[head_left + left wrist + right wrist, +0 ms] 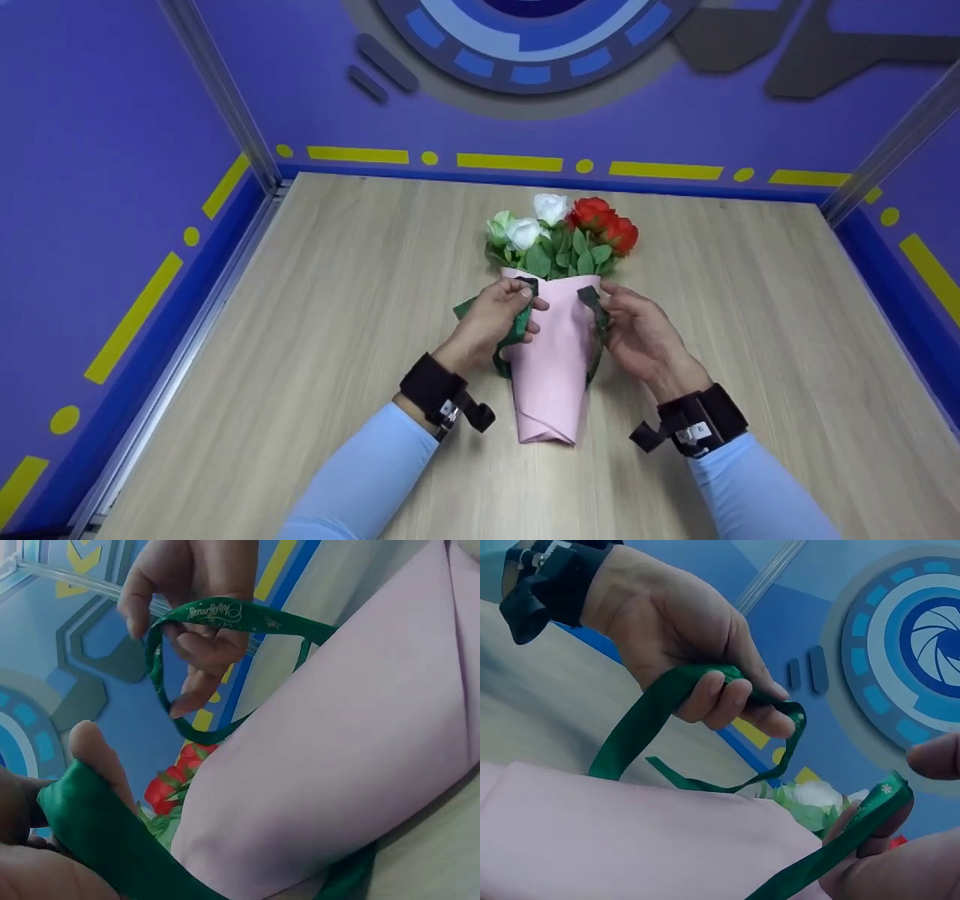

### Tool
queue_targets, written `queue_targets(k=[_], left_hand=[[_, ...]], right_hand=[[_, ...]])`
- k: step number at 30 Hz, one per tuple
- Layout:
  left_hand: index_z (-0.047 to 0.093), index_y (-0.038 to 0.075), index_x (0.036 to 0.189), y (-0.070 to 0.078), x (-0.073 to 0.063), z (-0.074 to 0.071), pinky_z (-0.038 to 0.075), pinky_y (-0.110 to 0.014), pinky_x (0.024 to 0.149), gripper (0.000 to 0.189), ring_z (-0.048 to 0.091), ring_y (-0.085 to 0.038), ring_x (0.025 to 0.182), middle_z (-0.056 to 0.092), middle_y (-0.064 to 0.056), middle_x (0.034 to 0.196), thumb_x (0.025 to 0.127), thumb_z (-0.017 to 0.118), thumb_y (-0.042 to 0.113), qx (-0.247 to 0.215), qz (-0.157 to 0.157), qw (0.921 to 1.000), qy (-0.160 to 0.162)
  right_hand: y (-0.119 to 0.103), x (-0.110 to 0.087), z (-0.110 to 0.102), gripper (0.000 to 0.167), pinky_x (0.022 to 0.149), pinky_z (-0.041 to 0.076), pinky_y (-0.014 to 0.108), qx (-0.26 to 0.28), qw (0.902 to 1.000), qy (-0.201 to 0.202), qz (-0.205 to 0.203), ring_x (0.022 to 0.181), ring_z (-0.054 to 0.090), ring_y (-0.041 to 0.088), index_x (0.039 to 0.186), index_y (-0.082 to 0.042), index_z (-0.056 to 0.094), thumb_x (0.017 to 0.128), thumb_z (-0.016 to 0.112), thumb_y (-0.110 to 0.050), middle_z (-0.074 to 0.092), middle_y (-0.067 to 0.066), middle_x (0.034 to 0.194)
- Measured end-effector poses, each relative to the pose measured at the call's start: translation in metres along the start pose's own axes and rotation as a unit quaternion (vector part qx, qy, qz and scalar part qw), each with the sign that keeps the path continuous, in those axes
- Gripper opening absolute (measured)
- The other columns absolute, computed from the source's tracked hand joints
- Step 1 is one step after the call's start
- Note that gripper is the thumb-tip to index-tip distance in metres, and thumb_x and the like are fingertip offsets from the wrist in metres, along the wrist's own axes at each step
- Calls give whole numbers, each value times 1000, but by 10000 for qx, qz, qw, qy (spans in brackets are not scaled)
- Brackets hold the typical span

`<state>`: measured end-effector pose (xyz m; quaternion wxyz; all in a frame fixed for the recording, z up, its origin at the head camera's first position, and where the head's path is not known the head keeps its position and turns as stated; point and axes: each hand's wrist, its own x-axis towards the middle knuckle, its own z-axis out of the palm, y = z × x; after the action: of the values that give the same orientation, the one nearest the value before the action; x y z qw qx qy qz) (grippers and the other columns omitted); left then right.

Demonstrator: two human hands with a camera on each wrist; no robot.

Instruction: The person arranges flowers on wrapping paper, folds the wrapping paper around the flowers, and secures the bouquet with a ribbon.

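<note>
A bouquet in pink wrapping paper [551, 360] lies on the table, white roses [551, 208] and red roses [594, 214] at its far end. A green ribbon [634, 727] passes beneath it and comes up on both sides. My left hand [491, 319], over the paper's left edge, pinches one part of this ribbon between thumb and fingers. On the right side, my right hand [641, 330] holds the other end, the ribbon looping over its curled fingers in the left wrist view. White lettering shows on that stretch. Where the ribbon runs under the paper is hidden.
The wooden table [337, 300] surrounds the bouquet. Blue-purple walls [225, 90] with yellow marks stand at the back and both sides. Metal posts [225, 90] mark the corners. A black band with a small strap [433, 388] sits on each wrist.
</note>
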<state>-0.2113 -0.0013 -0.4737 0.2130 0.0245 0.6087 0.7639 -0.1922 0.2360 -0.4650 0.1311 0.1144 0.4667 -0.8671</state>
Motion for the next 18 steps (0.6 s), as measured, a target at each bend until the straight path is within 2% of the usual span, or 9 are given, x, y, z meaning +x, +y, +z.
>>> queue_targets(k=[5, 9, 12, 15, 18], left_hand=[[58, 0, 132, -4, 1, 8, 54, -23, 59, 26, 65, -13, 67, 74, -17, 117, 108, 57, 10, 682, -349, 9958, -502], [62, 2, 137, -7, 5, 10, 55, -28, 67, 41, 67, -18, 75, 71, -12, 107, 99, 73, 14, 1111, -378, 9875, -1053], [66, 7, 136, -10, 9, 12, 54, -29, 68, 42, 65, -19, 79, 69, -5, 103, 98, 77, 21, 1308, -153, 9830, -1276], [69, 9, 133, -13, 13, 13, 53, -27, 61, 34, 64, -17, 73, 73, -3, 102, 101, 73, 20, 1353, 23, 9845, -1115], [71, 4, 125, -16, 14, 12, 50, -24, 53, 24, 61, -14, 64, 72, -5, 95, 103, 65, 12, 1232, -112, 9887, -847]], right_hand=[[5, 3, 18, 46, 76, 47, 23, -616, 9954, -310, -670, 78, 57, 10, 141, -6, 41, 97, 45, 7, 66, 1, 99], [8, 8, 30, 58, 82, 50, 23, -1587, 9798, -537, -1089, 93, 63, 10, 147, 0, 41, 91, 46, 13, 66, 6, 113], [11, 13, 34, 57, 88, 52, 22, -2482, 9573, -817, -1239, 108, 67, 8, 149, 6, 43, 92, 47, 14, 69, 18, 129], [13, 17, 36, 49, 88, 54, 22, -3134, 9323, -1196, -1353, 114, 68, 6, 146, 10, 47, 97, 48, 13, 65, 27, 139], [14, 18, 35, 43, 89, 54, 21, -3538, 9098, -1423, -1639, 116, 67, 7, 142, 12, 53, 99, 50, 14, 64, 30, 140]])
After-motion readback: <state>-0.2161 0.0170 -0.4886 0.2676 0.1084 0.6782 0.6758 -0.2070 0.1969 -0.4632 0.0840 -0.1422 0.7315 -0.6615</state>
